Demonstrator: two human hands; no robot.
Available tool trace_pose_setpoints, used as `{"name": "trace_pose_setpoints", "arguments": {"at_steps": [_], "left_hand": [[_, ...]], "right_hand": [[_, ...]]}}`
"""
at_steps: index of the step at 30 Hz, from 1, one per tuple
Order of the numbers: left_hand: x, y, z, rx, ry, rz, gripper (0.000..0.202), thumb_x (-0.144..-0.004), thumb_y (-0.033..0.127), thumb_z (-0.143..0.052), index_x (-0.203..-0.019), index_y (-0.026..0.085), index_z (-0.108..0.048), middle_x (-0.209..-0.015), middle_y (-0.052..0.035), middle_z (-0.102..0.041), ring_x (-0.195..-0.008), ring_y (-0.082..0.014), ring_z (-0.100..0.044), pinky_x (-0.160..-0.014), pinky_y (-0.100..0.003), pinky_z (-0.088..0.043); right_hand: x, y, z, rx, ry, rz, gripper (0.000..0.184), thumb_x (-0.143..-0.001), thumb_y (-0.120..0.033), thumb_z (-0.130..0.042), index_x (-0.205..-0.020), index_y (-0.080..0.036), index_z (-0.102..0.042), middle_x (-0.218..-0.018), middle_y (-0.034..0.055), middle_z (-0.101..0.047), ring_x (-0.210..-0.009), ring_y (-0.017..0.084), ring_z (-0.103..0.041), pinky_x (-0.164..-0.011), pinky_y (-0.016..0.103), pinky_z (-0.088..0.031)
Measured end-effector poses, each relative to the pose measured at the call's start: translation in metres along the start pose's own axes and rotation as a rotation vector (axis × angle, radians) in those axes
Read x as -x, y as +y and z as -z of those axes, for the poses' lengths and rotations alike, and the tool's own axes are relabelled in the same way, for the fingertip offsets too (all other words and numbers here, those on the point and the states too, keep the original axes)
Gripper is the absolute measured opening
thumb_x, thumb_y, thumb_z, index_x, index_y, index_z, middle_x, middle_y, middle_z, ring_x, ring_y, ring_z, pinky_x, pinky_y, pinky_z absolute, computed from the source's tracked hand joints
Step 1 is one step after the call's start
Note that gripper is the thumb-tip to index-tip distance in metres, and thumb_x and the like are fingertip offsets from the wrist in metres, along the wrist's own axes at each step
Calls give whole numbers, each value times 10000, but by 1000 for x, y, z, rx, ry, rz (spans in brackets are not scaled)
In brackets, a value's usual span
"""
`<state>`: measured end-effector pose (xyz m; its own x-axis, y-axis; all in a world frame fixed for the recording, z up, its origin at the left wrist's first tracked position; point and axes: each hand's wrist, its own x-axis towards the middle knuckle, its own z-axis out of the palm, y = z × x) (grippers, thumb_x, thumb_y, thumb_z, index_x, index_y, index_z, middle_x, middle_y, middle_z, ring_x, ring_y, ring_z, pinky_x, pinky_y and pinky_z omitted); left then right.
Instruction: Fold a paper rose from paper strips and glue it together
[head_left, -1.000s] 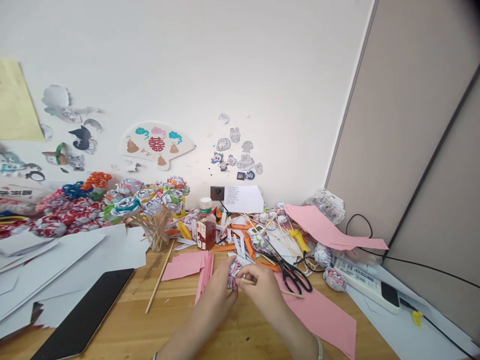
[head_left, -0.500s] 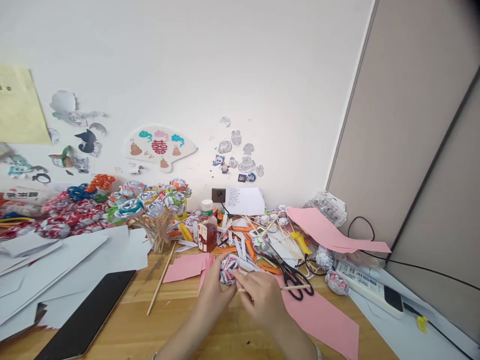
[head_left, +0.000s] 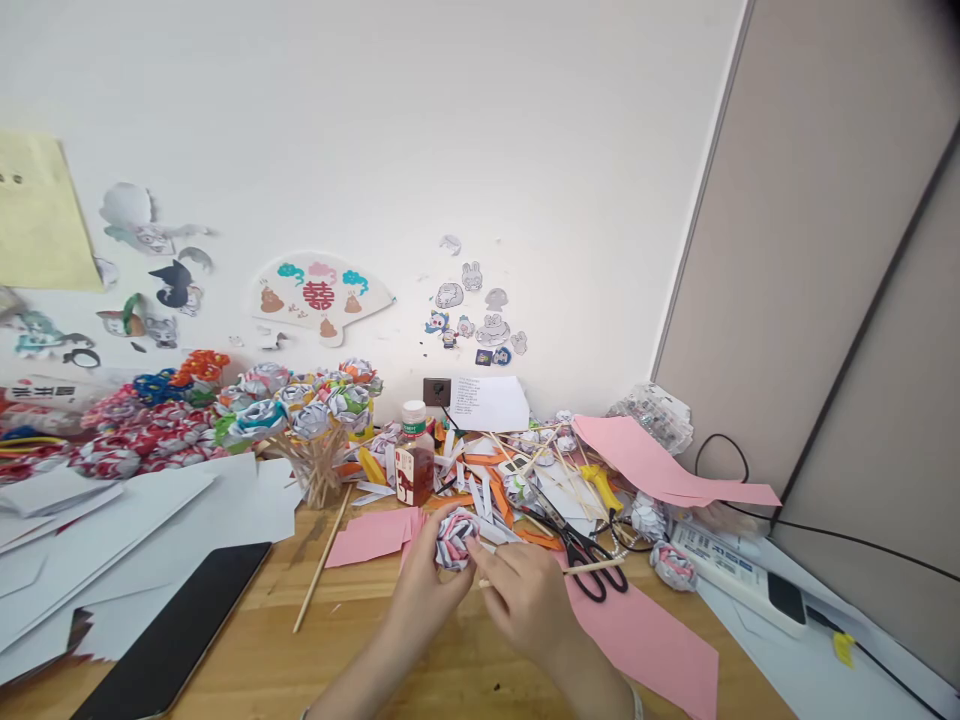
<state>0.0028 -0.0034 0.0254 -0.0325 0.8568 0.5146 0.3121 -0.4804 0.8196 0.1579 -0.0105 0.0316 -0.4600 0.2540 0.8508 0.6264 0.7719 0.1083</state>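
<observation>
Between the fingers of my left hand (head_left: 426, 596) is a paper rose (head_left: 455, 540) of folded white, grey and pink strips, its face turned upward. My right hand (head_left: 531, 598) is closed around a thin wooden stick (head_left: 598, 566), which pokes out on both sides of the fist. The right fingertips touch the rose's right edge; the exact pinch is hidden. Black-handled scissors (head_left: 583, 562) lie just beyond my right hand. Beneath and beside it is a sheet of pink paper (head_left: 649, 640), and more pink paper (head_left: 369, 535) lies left of the rose.
At left are white sheets (head_left: 172, 520), a black tablet-like slab (head_left: 176, 630) and a loose stick (head_left: 322, 560). Behind stand a bottle (head_left: 414, 465) and a bunch of paper flowers (head_left: 311, 410). Paper scraps, a yellow-handled tool (head_left: 600, 487) and a power strip (head_left: 720, 565) fill the back right.
The paper rose has turned slightly in my left hand and shifted a touch left. My right hand has moved very little, and the stick stays in it.
</observation>
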Motion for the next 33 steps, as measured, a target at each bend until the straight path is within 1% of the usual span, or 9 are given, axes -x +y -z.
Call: {"name": "trace_pose_setpoints", "arguments": {"at_steps": [4,9,11,15,17,20,23,29,33], "left_hand": [[0,-1,0,13,4,-3,502,-652,206,-571,-1150,168,-525,-1118,-107,-642,-1028,-256,-620,-908,-401,-488],[0,-1,1,16,-11,8,516,-656,215,-586,-1165,171,-518,-1120,-102,-640,-1037,-251,-615,-916,-400,-483],[0,-1,0,23,-11,6,512,-655,211,-587,-1161,173,-518,-1119,-104,-640,-1040,-254,-613,-912,-405,-484],[-1,-1,1,37,-14,-4,493,-632,189,-600,-1119,176,-525,-1068,-95,-653,-988,-253,-632,-872,-399,-503],[-1,-1,1,37,-15,-7,476,-624,196,-623,-1089,181,-520,-1017,-81,-654,-932,-245,-642,-834,-389,-517],[-1,1,3,26,-1,-3,464,-610,222,-666,-1044,193,-504,-979,-62,-637,-900,-233,-637,-799,-372,-524],[-1,1,4,23,-14,6,488,-598,240,-694,-1040,196,-491,-989,-65,-626,-910,-235,-633,-803,-373,-523],[1,0,6,34,-88,-48,542,-606,198,-703,-1114,196,-513,-1097,-99,-633,-1015,-263,-621,-872,-400,-506],[2,1,6,37,-113,-57,474,-624,227,-708,-1061,195,-525,-1040,-91,-645,-938,-250,-641,-815,-387,-525]], "right_hand": [[-1,-1,1,8,-18,32,365,-825,-103,-368,-1089,-107,-620,-612,41,-611,-506,182,-515,-454,296,-304],[-1,0,3,-42,-40,-28,378,-810,-96,-383,-1111,-116,-611,-661,53,-641,-549,189,-552,-478,294,-351],[-1,0,4,-49,-42,-21,386,-800,-97,-384,-1109,-117,-615,-651,54,-643,-543,189,-550,-474,291,-351],[-2,0,5,-86,-28,-16,368,-780,-110,-393,-1041,-146,-649,-611,43,-631,-514,176,-536,-461,274,-345],[-2,1,5,-134,7,-77,368,-779,-105,-392,-1031,-154,-655,-624,40,-642,-519,169,-546,-473,267,-364],[-2,5,3,-215,42,-265,366,-800,-113,-403,-1062,-156,-655,-652,38,-660,-533,153,-564,-497,247,-400],[-3,9,0,-267,-1,-440,376,-795,-129,-428,-1085,-150,-666,-622,26,-648,-507,138,-547,-477,221,-398],[-4,10,-5,-407,-114,-603,454,-696,-92,-448,-1059,-183,-706,-626,8,-639,-521,130,-520,-485,208,-399],[-5,9,-6,-509,-163,-655,438,-669,-74,-453,-981,-204,-731,-557,-26,-562,-482,115,-459,-453,199,-368]]}}
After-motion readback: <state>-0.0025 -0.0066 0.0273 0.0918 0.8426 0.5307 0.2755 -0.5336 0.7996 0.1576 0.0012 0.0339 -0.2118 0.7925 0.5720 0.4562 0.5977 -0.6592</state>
